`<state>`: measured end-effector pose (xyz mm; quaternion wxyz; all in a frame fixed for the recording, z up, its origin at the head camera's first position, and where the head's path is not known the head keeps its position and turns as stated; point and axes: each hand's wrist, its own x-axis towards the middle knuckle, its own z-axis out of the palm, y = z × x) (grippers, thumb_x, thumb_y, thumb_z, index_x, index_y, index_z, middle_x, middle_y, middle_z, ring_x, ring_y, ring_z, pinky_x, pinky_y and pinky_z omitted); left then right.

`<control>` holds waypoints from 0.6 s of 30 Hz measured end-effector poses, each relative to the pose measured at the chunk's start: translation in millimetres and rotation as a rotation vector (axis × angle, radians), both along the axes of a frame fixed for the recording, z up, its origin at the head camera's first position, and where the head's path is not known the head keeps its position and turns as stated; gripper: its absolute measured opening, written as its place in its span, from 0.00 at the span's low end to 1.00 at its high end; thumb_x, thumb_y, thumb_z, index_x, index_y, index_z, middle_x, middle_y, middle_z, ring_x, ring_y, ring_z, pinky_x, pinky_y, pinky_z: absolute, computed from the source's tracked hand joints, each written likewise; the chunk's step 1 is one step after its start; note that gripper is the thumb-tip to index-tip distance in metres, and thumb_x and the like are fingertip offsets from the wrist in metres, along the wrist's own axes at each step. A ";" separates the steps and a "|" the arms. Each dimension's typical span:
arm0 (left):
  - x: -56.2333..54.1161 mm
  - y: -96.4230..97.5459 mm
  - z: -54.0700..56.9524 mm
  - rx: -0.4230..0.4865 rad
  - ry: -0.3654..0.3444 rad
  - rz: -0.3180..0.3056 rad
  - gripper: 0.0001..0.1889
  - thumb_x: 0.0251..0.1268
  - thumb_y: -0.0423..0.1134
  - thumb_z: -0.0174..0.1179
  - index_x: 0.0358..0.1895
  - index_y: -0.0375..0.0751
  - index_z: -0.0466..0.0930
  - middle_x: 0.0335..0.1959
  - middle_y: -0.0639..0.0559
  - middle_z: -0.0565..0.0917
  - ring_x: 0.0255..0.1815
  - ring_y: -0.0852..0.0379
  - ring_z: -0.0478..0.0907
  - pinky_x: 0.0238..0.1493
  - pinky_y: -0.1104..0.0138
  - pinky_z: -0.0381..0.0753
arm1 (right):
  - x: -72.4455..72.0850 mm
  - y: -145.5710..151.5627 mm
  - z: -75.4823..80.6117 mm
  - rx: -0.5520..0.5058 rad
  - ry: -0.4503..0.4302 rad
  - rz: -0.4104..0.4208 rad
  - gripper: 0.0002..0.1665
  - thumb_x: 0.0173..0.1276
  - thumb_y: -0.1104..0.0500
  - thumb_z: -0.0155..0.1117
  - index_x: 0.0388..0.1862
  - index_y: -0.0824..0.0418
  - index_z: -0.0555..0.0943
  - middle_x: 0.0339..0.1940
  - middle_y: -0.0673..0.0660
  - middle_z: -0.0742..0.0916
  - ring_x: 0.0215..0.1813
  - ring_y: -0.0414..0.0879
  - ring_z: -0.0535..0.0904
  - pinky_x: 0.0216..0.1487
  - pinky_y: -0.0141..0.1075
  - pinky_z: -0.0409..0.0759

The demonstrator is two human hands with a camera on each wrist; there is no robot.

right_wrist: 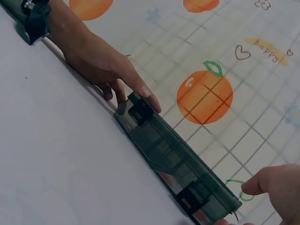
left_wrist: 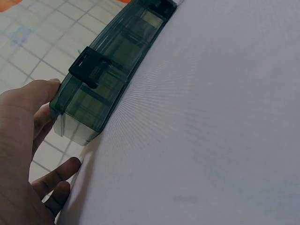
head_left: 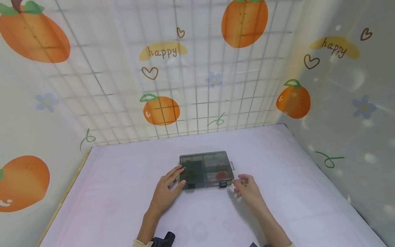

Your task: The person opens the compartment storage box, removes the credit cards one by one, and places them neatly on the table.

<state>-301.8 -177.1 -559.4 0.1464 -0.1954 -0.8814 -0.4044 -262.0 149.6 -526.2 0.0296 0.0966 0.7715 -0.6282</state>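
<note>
A translucent dark-green plastic storage box (head_left: pixel 205 170) with inner compartments lies closed-lidded on the table. Two black latches (head_left: pixel 223 184) line its near side, and a small loop juts from its right end. Through the lid shows something red (head_left: pixel 221 176) at the front right. My left hand (head_left: pixel 166 190) holds the box's left end, thumb on the lid's near corner and fingers along the side; in the left wrist view two lower fingers (left_wrist: pixel 58 180) stay off it. My right hand (head_left: pixel 249 192) is at the near right corner, fingers loosely bent, thumb apart from the box (right_wrist: pixel 173 159).
A white cloth covers the table (head_left: pixel 123 192). Behind it and at both sides hang curtains (head_left: pixel 197 68) printed with oranges, hearts and grid lines. Dark wrist devices (head_left: pixel 163 240) sit on both forearms at the lower edge.
</note>
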 end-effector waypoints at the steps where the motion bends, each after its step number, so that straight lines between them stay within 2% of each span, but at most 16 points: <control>1: 0.1 0.2 0.2 0.002 0.001 0.000 0.28 0.71 0.56 0.60 0.70 0.54 0.74 0.73 0.64 0.68 0.58 0.57 0.72 0.50 0.54 0.74 | 2.8 -0.6 1.3 0.008 0.007 -0.008 0.30 0.73 0.52 0.62 0.66 0.67 0.67 0.45 0.60 0.81 0.39 0.49 0.80 0.40 0.36 0.78; 5: 0.3 -0.7 1.3 0.013 -0.013 -0.002 0.28 0.71 0.57 0.60 0.71 0.55 0.74 0.73 0.64 0.68 0.60 0.56 0.72 0.50 0.53 0.74 | 9.9 -5.1 5.1 0.001 0.013 -0.022 0.20 0.74 0.53 0.62 0.57 0.64 0.76 0.39 0.60 0.83 0.38 0.49 0.80 0.39 0.35 0.78; 9: -0.7 -1.4 0.4 0.010 -0.029 -0.002 0.28 0.71 0.58 0.59 0.71 0.56 0.73 0.74 0.66 0.67 0.62 0.55 0.71 0.52 0.52 0.74 | 13.5 -12.9 3.8 -0.056 0.018 0.030 0.15 0.73 0.57 0.60 0.52 0.65 0.80 0.39 0.60 0.86 0.37 0.49 0.80 0.37 0.34 0.79; 18: -0.5 -1.9 -1.4 0.011 -0.017 -0.006 0.28 0.71 0.58 0.59 0.71 0.56 0.73 0.74 0.67 0.67 0.62 0.55 0.71 0.54 0.52 0.73 | 12.3 -48.3 -1.2 -0.126 -0.010 0.230 0.21 0.75 0.52 0.60 0.49 0.71 0.82 0.36 0.59 0.87 0.34 0.47 0.83 0.35 0.34 0.82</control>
